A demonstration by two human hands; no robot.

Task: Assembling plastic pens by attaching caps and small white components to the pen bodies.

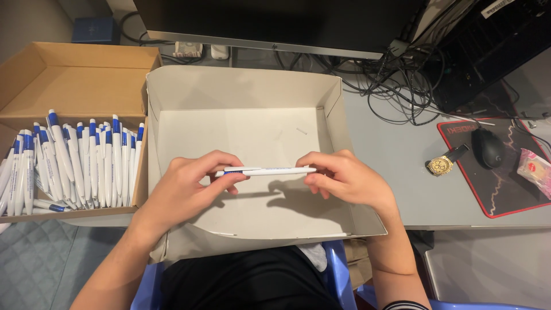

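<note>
Pen, white barrel with blue accent at its left end, held level and crosswise above the floor of a shallow white cardboard tray; its shadow falls on the tray floor just below. Left hand pinches the blue-accented end between thumb and fingertips; right hand pinches the opposite end the same way. Both hands closed on the pen, set apart along its length, not touching each other. Nearest the camera: dark clothing at the lap and the blue edge of a chair, with the tray's front lip resting over it. Tray otherwise holds only a small pale scrap near its back right. Left of the tray, touching its side wall, an open brown cardboard box with many matching white-and-blue pens lying packed in rough rows at its near end. Right of the tray on the grey desk: a gold wristwatch, then a black mouse on a black red-edged mouse pad, a small wrapped packet at the pad's far right. Farthest back: monitor base, tangled black cables, dark computer case.
</note>
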